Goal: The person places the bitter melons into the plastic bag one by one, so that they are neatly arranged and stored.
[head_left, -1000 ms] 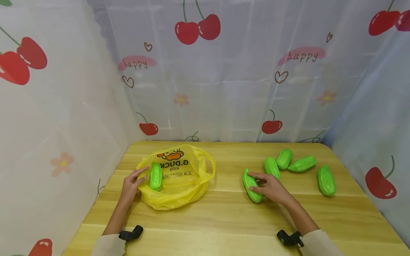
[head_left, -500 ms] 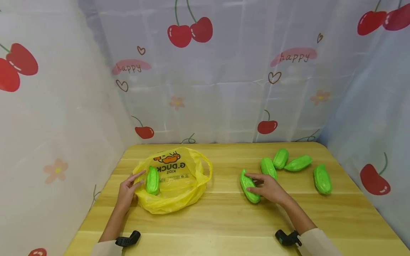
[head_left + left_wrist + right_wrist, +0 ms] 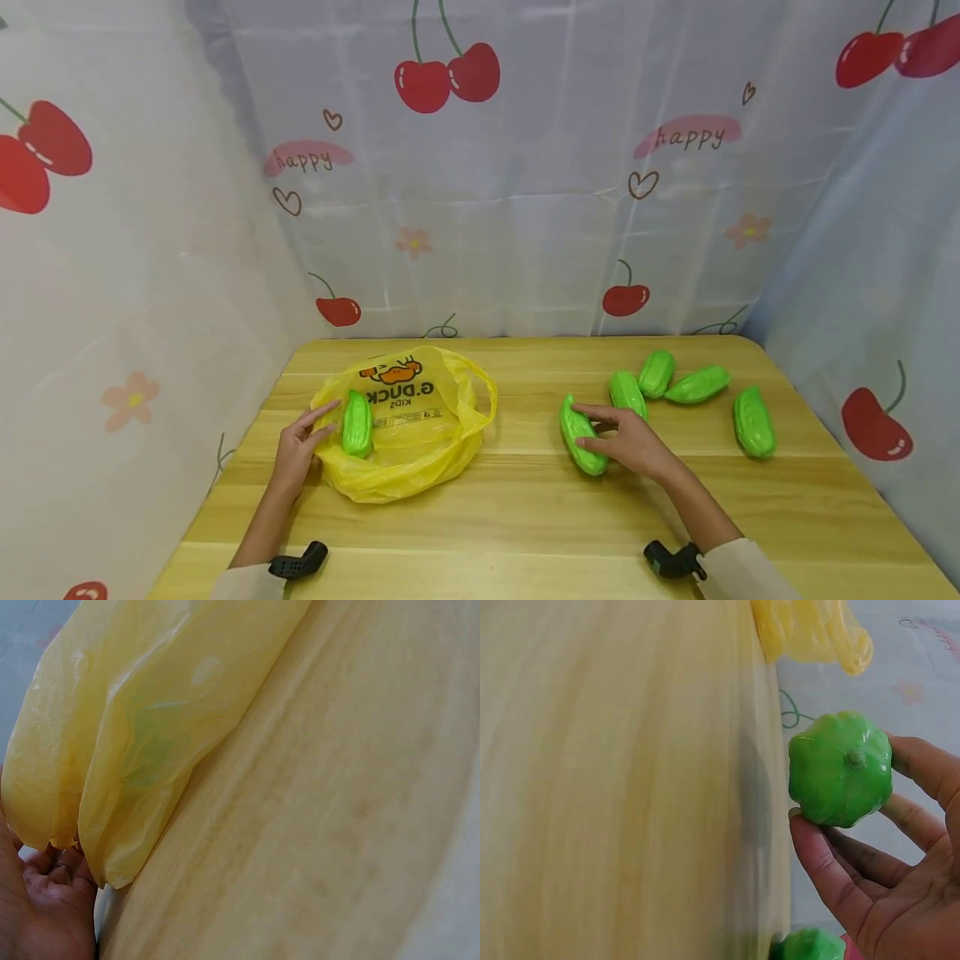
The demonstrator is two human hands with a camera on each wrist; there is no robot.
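Observation:
My right hand (image 3: pixel 630 442) grips a bright green, ribbed toy bitter melon (image 3: pixel 579 437) between thumb and fingers, right of the middle of the table. In the right wrist view, the end of this bitter melon (image 3: pixel 841 771) with its small round stub faces the camera. At the left, a yellow plastic bag (image 3: pixel 420 479) printed with a duck lies with its mouth spread. Another toy bitter melon (image 3: pixel 357 425) rests inside, near the bag's left side. My left hand (image 3: pixel 296 446) holds the bag's left rim; several of its fingers are partly hidden by the plastic in the left wrist view.
Beyond my right hand lie more green toy bitter melons: one partly behind the hand (image 3: pixel 628 392), one at the back (image 3: pixel 657 373), one on its side (image 3: pixel 699 385) and one farther right (image 3: pixel 754 422). A cherry-print curtain (image 3: pixel 517 250) surrounds the wooden table (image 3: pixel 480 542).
The head view has shifted slightly, so the scene sits a little farther left in it. Both hands keep nearly the same places, the right still gripping the bitter melon.

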